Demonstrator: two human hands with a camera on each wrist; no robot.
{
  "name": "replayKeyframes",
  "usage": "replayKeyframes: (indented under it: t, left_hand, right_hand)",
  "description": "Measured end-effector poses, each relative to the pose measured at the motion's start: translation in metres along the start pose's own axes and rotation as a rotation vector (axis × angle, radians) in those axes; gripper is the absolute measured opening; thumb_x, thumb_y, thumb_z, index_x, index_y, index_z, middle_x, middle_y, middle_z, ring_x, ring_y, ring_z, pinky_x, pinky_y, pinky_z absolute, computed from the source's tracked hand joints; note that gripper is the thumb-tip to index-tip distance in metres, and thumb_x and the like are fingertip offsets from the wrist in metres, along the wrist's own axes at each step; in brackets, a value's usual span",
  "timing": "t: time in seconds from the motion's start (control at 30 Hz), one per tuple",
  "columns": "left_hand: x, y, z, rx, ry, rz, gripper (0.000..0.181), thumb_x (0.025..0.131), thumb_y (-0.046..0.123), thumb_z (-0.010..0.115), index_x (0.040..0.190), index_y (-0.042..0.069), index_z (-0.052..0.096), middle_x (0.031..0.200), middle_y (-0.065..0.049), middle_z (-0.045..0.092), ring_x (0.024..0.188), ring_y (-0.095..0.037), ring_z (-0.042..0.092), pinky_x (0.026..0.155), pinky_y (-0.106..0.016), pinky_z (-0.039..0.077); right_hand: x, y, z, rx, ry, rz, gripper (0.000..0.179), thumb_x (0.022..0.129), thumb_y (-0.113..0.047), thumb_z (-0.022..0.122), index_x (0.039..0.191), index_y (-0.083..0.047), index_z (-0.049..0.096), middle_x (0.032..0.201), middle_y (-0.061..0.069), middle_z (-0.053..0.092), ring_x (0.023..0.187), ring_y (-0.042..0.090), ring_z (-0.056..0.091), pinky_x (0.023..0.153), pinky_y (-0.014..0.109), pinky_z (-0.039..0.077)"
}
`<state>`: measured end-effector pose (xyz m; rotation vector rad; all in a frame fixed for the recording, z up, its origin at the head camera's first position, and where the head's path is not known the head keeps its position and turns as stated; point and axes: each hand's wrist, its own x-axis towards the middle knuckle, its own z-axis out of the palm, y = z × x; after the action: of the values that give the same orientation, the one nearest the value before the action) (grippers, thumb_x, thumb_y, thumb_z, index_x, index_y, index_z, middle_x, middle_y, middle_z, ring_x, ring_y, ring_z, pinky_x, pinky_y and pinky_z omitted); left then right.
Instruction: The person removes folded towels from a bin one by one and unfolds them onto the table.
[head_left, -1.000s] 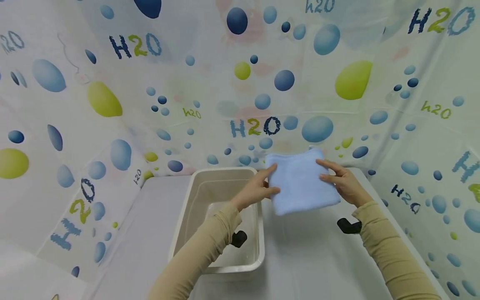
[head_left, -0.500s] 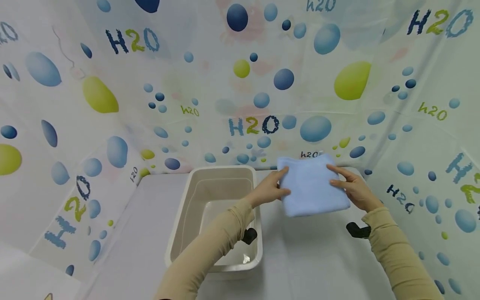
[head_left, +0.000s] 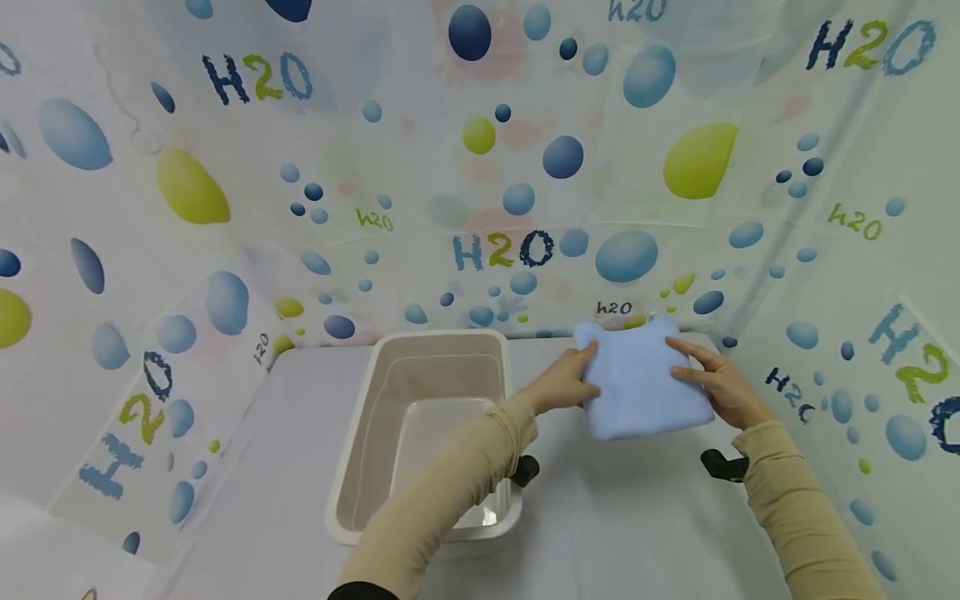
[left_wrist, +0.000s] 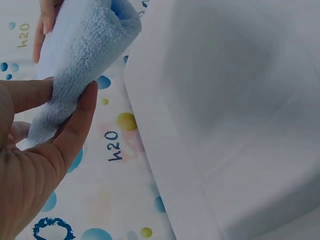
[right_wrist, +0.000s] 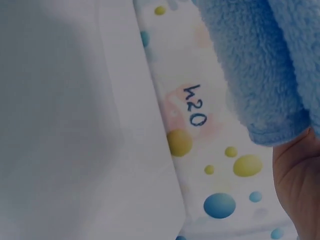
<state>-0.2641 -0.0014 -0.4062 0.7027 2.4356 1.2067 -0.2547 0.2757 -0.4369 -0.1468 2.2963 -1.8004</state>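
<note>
A folded light-blue towel [head_left: 641, 383] is held up above the white table, to the right of the basin. My left hand [head_left: 561, 382] pinches its left edge between thumb and fingers; the left wrist view shows the thick, fluffy layers of the towel [left_wrist: 82, 55] in that grip. At the opposite edge my right hand [head_left: 723, 385] holds the towel, fingers on the front face. In the right wrist view the towel [right_wrist: 255, 70] hangs in folds, and only part of the right hand [right_wrist: 300, 185] shows at its lower corner.
A beige plastic basin [head_left: 352, 450] stands on the white table [head_left: 277, 467], left of the towel, partly behind my left forearm. A curtain [head_left: 420, 167] printed with drops and "H2O" lettering rises behind the table and along both sides.
Both hands have carried the towel to the right and slightly down, away from the basin. Their grip on its two edges looks the same.
</note>
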Motion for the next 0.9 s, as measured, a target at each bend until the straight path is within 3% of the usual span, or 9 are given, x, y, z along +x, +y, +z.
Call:
replayKeyframes:
  t: [0.23, 0.47, 0.67, 0.8, 0.9]
  left_hand:
    - [0.009, 0.006, 0.014, 0.016, -0.022, -0.043, 0.077, 0.087, 0.005, 0.06, 0.15, 0.01, 0.016, 0.142, -0.026, 0.03, 0.114, -0.028, 0.048, 0.064, -0.028, 0.056]
    - [0.023, 0.011, 0.032, 0.032, -0.034, -0.099, 0.077, 0.085, 0.003, 0.06, 0.15, 0.012, 0.019, 0.143, -0.024, 0.03, 0.118, -0.028, 0.048, 0.062, -0.026, 0.056]
    - [0.032, 0.013, 0.047, 0.061, -0.055, -0.133, 0.075, 0.084, 0.0, 0.06, 0.148, 0.012, 0.024, 0.142, -0.023, 0.035, 0.11, -0.028, 0.056, 0.058, -0.027, 0.056]
    - [0.034, 0.007, 0.053, -0.016, -0.025, -0.164, 0.072, 0.083, -0.003, 0.059, 0.147, 0.011, 0.028, 0.145, -0.021, 0.036, 0.101, -0.028, 0.061, 0.063, -0.034, 0.057]
    - [0.033, -0.003, 0.058, -0.132, 0.028, -0.231, 0.071, 0.083, -0.004, 0.058, 0.146, 0.015, 0.032, 0.15, -0.014, 0.032, 0.097, -0.025, 0.06, 0.065, -0.036, 0.057]
  right_hand:
    - [-0.004, 0.017, -0.008, -0.036, 0.014, 0.033, 0.059, 0.093, -0.027, 0.056, 0.146, -0.033, 0.029, 0.156, 0.018, -0.001, 0.112, 0.022, 0.044, 0.085, 0.032, 0.049]
    - [-0.009, 0.036, -0.018, -0.019, 0.019, 0.048, 0.06, 0.094, -0.023, 0.054, 0.146, -0.03, 0.027, 0.156, 0.019, -0.003, 0.102, 0.006, 0.048, 0.082, 0.026, 0.049]
    - [-0.013, 0.053, -0.019, -0.047, 0.046, 0.083, 0.062, 0.092, -0.026, 0.057, 0.146, -0.028, 0.028, 0.156, 0.02, -0.001, 0.119, 0.026, 0.04, 0.083, 0.025, 0.046]
    - [-0.015, 0.06, -0.019, -0.046, 0.053, 0.096, 0.064, 0.091, -0.025, 0.058, 0.147, -0.025, 0.027, 0.157, 0.019, -0.001, 0.129, 0.035, 0.03, 0.087, 0.027, 0.043]
    - [-0.014, 0.063, -0.017, -0.048, 0.057, 0.099, 0.067, 0.089, -0.023, 0.061, 0.147, -0.022, 0.027, 0.157, 0.017, -0.002, 0.133, 0.04, 0.025, 0.096, 0.04, 0.041]
